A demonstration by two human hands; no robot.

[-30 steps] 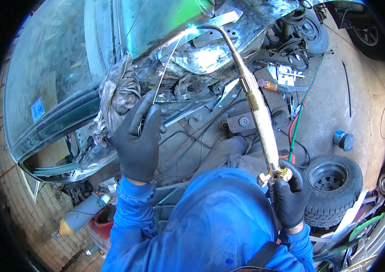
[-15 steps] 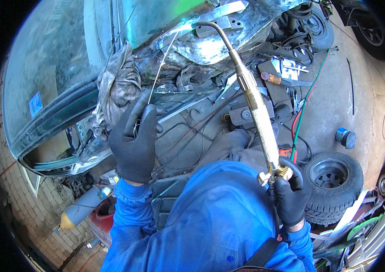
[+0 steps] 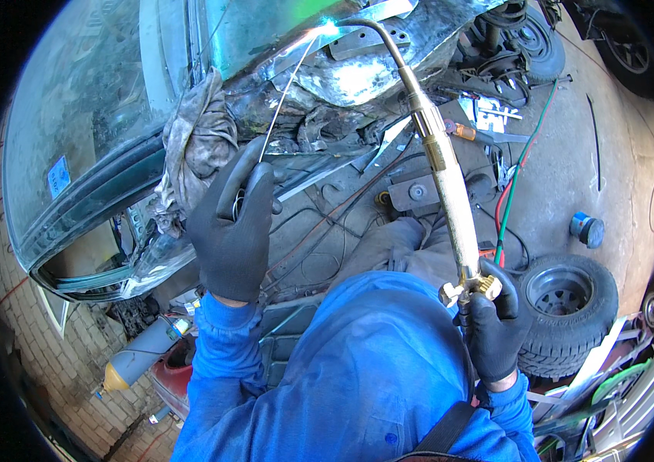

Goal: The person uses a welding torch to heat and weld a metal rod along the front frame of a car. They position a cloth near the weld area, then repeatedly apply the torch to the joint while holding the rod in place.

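Observation:
My right hand (image 3: 494,331), in a black glove, is closed round the valve end of a brass gas welding torch (image 3: 450,181). The torch's bent tip reaches up to a bright flame (image 3: 328,29) at a metal strip (image 3: 377,17) on the car body. Pinched in my gloved left hand (image 3: 231,223) is a thin welding rod (image 3: 287,91), whose far end meets the bright spot. Below the flame lies bare, shiny sheet metal (image 3: 350,81). A crumpled grey rag (image 3: 200,138) hangs over the car's edge next to my left hand.
A windscreen (image 3: 88,100) fills the left. On the floor are an orange-handled tool (image 3: 462,131), red and green hoses (image 3: 513,185), a loose wheel (image 3: 566,308) and a blue tin (image 3: 587,231). A grey cylinder (image 3: 142,354) lies at lower left.
The torch tip, flame and rod end have shifted slightly up and to the right along the metal strip. My left hand has moved a little right. Both grips stay the same.

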